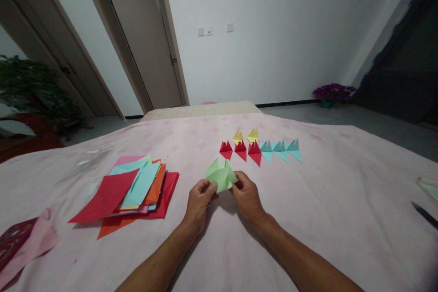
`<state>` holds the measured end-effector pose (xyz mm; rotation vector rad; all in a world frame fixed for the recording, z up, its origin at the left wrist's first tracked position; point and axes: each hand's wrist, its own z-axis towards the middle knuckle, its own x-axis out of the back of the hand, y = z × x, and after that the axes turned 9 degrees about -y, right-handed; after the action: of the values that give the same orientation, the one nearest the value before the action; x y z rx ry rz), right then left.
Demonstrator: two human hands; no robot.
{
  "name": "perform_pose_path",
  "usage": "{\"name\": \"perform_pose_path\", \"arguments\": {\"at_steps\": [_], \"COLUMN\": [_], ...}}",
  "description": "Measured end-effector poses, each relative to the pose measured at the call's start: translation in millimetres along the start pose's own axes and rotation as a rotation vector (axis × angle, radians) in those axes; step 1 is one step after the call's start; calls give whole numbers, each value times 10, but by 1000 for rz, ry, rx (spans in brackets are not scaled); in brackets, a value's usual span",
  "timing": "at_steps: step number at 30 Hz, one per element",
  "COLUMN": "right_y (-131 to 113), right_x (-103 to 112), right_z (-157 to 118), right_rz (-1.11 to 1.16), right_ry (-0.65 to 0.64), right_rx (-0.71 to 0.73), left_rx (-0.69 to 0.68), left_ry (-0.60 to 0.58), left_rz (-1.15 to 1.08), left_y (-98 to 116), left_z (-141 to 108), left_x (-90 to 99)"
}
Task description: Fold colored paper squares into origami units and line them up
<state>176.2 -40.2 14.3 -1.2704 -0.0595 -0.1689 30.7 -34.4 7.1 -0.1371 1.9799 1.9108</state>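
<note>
A partly folded sheet of light green paper (pixel 221 177) is held up between my two hands, just above the pink cloth. My left hand (pixel 200 200) pinches its left lower edge, thumb in front. On the other side, my right hand (pixel 248 196) grips the right lower corner with fingers closed. Pointed flaps stand up along the paper's top. Beyond it sit folded paper figures: red ones (pixel 240 149), light blue ones (pixel 280 148) and two yellow ones (pixel 253 135), lined up in rows.
A loose stack of coloured paper (pixel 143 187) lies to the left. A dark red item with pink cloth (pixel 30 246) rests at the near left. A dark pointed object (pixel 424 214) lies at the right edge. The pink tablecloth (pixel 325 219) covers the table.
</note>
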Motion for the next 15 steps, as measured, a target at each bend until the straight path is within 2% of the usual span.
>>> {"name": "perform_pose_path", "arguments": {"at_steps": [5, 8, 15], "right_y": [-112, -97, -65], "right_x": [38, 14, -129], "right_z": [-57, -80, -81], "right_rz": [169, 213, 251], "right_ry": [-100, -104, 18], "right_rx": [-28, -43, -96], "left_rx": [-39, -64, -147], "left_ry": [124, 175, 114], "left_rz": [62, 124, 204], "left_y": [6, 16, 11], "left_z": [-18, -38, -86], "left_x": [-20, -36, -90]}}
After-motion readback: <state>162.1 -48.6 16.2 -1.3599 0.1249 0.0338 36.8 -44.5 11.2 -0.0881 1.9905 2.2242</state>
